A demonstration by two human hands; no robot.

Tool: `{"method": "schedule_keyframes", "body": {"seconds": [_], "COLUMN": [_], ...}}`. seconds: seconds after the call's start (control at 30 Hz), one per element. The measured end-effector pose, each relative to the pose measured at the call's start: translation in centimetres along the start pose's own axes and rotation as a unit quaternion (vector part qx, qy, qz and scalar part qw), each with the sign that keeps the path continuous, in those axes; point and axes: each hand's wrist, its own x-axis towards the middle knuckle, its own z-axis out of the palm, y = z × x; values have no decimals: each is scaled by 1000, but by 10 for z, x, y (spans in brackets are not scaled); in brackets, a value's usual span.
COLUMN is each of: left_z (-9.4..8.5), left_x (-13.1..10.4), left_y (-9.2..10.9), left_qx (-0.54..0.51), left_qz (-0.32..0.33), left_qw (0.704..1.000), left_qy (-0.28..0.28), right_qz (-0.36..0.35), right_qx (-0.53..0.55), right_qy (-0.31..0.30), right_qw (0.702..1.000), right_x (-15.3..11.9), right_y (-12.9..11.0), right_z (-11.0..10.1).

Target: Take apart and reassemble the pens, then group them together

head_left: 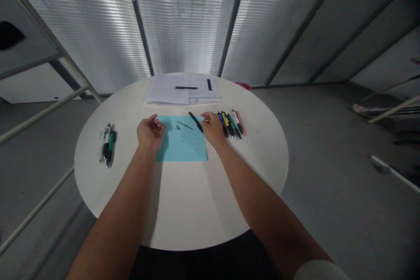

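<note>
A light blue sheet (183,146) lies on the round white table (183,205). On it are a thin dark rod (184,124) and some tiny parts (178,127), too small to identify. My left hand (151,132) rests at the sheet's left edge, palm up, with loosely curled fingers and nothing visible in them. A black pen piece (196,121) lies slanted near the sheet's upper right corner. Beside its lower end is my right hand (212,127), fingers bent together; what they hold, if anything, is hidden.
Several coloured pens (231,125) lie right of my right hand, some over a pink item (242,123). More pens (108,144) lie at the table's left. Papers (167,89) with a black pen (186,88) are at the back. Pale metal rails (42,113) stand at the left.
</note>
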Motion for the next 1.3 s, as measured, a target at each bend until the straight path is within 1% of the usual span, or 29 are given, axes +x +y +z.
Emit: {"method": "schedule_keyframes", "body": {"seconds": [0.23, 0.43, 0.57, 0.7, 0.87, 1.07, 1.2, 1.3], "left_z": [3, 4, 3, 4, 4, 2, 3, 4], "left_x": [-5, -6, -5, -6, -6, -4, -5, -6], "left_y": [1, 1, 1, 2, 2, 1, 1, 1], "left_qx": [7, 6, 9, 8, 6, 5, 5, 9], "left_qz": [-5, -4, -3, -5, -8, -10, -11, -9], "left_qw": [1000, 1000, 1000, 1000, 1000, 1000, 1000, 1000], "left_qy": [7, 7, 3, 6, 4, 1, 8, 10], "right_qz": [-34, -10, -12, -25, -25, -13, -7, -11], "right_qx": [-86, -159, -174, -167, -121, -12, 8, 19], "right_qy": [-64, -89, -102, -107, -85, -18, 17, 20], "right_qw": [994, 983, 979, 980, 989, 1000, 1000, 1000], "right_x": [-3, -9, -11, -10, -7, 0, 1, 0], "right_y": [-6, -14, -16, -16, -11, -2, -1, -5], "right_z": [-2, -5, -6, -7, -5, 0, 0, 0]}}
